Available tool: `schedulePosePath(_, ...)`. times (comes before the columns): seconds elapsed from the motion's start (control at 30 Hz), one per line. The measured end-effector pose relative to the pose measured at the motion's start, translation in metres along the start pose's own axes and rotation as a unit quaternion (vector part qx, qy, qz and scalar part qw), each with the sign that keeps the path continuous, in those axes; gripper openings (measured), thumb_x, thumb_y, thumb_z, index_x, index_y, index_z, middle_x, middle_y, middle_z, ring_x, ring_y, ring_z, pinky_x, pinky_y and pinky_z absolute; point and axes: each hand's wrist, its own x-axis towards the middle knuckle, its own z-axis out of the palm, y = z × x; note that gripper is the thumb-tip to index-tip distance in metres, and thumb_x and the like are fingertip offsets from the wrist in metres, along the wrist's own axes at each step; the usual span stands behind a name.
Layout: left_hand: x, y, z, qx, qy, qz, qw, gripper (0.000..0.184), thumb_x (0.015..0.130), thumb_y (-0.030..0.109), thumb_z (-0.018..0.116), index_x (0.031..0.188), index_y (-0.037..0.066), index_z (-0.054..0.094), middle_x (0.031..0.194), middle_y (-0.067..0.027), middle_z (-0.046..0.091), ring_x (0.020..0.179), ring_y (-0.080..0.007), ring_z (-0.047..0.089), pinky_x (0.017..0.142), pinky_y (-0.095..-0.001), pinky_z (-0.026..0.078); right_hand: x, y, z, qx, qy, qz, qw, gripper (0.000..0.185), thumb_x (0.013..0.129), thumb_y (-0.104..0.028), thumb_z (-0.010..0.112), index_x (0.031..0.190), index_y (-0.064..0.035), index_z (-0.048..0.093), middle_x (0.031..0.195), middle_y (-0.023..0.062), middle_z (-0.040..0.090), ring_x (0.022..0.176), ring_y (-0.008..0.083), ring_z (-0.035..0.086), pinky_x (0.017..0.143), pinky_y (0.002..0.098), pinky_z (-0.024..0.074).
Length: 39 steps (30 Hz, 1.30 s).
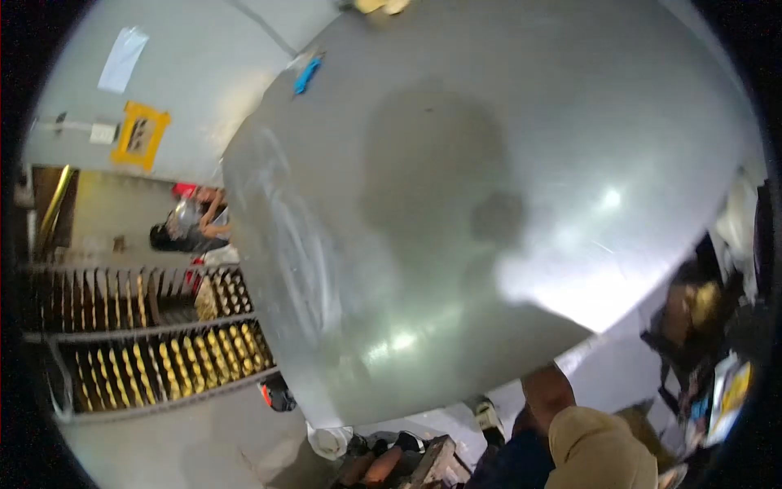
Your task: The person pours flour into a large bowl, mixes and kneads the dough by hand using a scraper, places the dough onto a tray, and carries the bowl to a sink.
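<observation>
A large shiny metal tabletop (423, 269) fills most of the head view, with the shadow of a head on it. Pale whitish smears mark its left part. Close to the upper left edge lies a small blue object (307, 75), too blurred to name. Pale yellow pieces (383, 5) are cut off at the top of the view. I cannot make out either of my hands. By the lower edge shows a bare limb (547, 395) beside a beige rounded fabric thing (603, 452); whose limb it is, I cannot tell.
The view is turned sideways. A rack (163, 367) at left holds several trays of yellow pieces. Behind it is a person (195, 224) in dark clothing. A yellow-taped paper (140, 134) hangs on the wall. A shoe (489, 417) and a wooden block (440, 464) show below.
</observation>
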Motion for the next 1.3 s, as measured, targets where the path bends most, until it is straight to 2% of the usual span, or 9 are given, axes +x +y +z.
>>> schedulePosePath(0.23,0.005,0.057,-0.015,0.199,0.027,0.047,0.979,0.032,0.096,0.026,0.068,0.116,0.0,0.069,0.097,-0.0144,0.071,0.093,-0.0193,0.069,0.083,-0.0375,0.058,-0.18,0.002,-0.023,0.184,0.103,-0.025,0.977,0.018,0.103,-0.027,0.049,0.098,-0.0168,0.063,0.078,0.0042,0.063,0.069,0.0181,0.061,0.06,0.0391,0.0528)
schedulePosePath(0.4,0.071,0.072,-0.056,0.151,-0.057,0.132,0.978,0.041,0.096,0.026,0.069,0.126,-0.002,0.062,0.102,-0.0134,0.069,0.091,-0.0267,0.072,0.081,-0.042,0.06,-0.209,0.038,-0.132,0.163,-0.126,-0.016,0.978,0.01,0.1,-0.018,0.052,0.091,-0.0172,0.055,0.072,0.0077,0.059,0.065,0.0222,0.059,0.06,0.0352,0.049)
schedulePosePath(0.47,0.118,0.094,-0.09,0.185,-0.142,0.17,0.957,0.029,0.1,0.019,0.065,0.123,0.003,0.062,0.098,-0.009,0.068,0.082,-0.0229,0.072,0.065,-0.0356,0.059,-0.249,0.056,-0.099,0.0,0.093,-0.251,0.964,0.007,0.097,-0.01,0.055,0.097,-0.0164,0.053,0.071,0.0107,0.059,0.062,0.0242,0.059,0.056,0.037,0.0489)
schedulePosePath(0.6,0.145,0.138,-0.146,0.318,-0.117,0.193,0.921,0.031,0.098,0.018,0.064,0.124,0.001,0.062,0.1,-0.011,0.07,0.078,-0.0225,0.072,0.062,-0.0345,0.058,-0.35,0.077,-0.121,0.102,0.099,-0.085,0.986,0.034,0.085,0.005,0.049,0.114,-0.014,0.048,0.072,0.0097,0.057,0.06,0.0275,0.059,0.047,0.0424,0.0441)
schedulePosePath(0.87,0.182,0.143,-0.23,0.458,-0.23,0.123,0.85,0.021,0.092,0.015,0.069,0.103,-0.001,0.064,0.082,-0.0131,0.067,0.063,-0.0259,0.068,0.05,-0.0378,0.054,-0.593,0.035,-0.155,-0.021,0.204,-0.355,0.912,0.019,0.082,0.003,0.052,0.098,-0.0077,0.053,0.075,0.0106,0.06,0.067,0.0258,0.06,0.064,0.0383,0.0505)
schedulePosePath(0.93,0.169,0.151,-0.17,0.491,-0.226,0.088,0.837,0.02,0.093,0.016,0.067,0.105,0.001,0.063,0.083,-0.0126,0.067,0.064,-0.0268,0.068,0.052,-0.0391,0.055,-0.679,-0.015,-0.152,-0.244,0.417,-0.441,0.757,0.015,0.083,-0.006,0.059,0.096,-0.006,0.053,0.074,0.0079,0.06,0.071,0.0265,0.061,0.068,0.0384,0.0505)
schedulePosePath(1.03,0.157,0.149,-0.078,0.523,-0.229,0.073,0.818,0.018,0.095,0.017,0.063,0.108,0.004,0.062,0.085,-0.0117,0.067,0.067,-0.0281,0.067,0.055,-0.041,0.055,-0.87,-0.084,-0.147,-0.342,0.494,-0.393,0.696,0.018,0.076,-0.002,0.059,0.092,-0.0087,0.054,0.077,0.0043,0.058,0.063,0.0143,0.056,0.059,0.0276,0.046)
schedulePosePath(1.13,0.131,0.135,0.012,0.56,-0.255,0.089,0.783,0.018,0.097,0.019,0.059,0.11,0.008,0.06,0.086,-0.0109,0.067,0.069,-0.0294,0.067,0.058,-0.0429,0.056,-0.999,-0.095,-0.207,-0.045,0.347,-0.551,0.758,0.03,0.072,0.004,0.057,0.1,-0.0075,0.057,0.077,0.0024,0.053,0.058,0.0138,0.054,0.053,0.0276,0.0442)
schedulePosePath(1.3,0.071,0.07,0.166,0.615,-0.248,0.163,0.731,0.017,0.097,0.019,0.06,0.111,0.01,0.058,0.085,-0.0109,0.067,0.064,-0.0294,0.066,0.052,-0.0428,0.057,-1.157,-0.075,-0.286,0.117,0.346,-0.679,0.637,0.041,0.066,0.008,0.055,0.105,-0.0017,0.059,0.091,0.0065,0.059,0.072,0.0162,0.06,0.062,0.0271,0.0513)
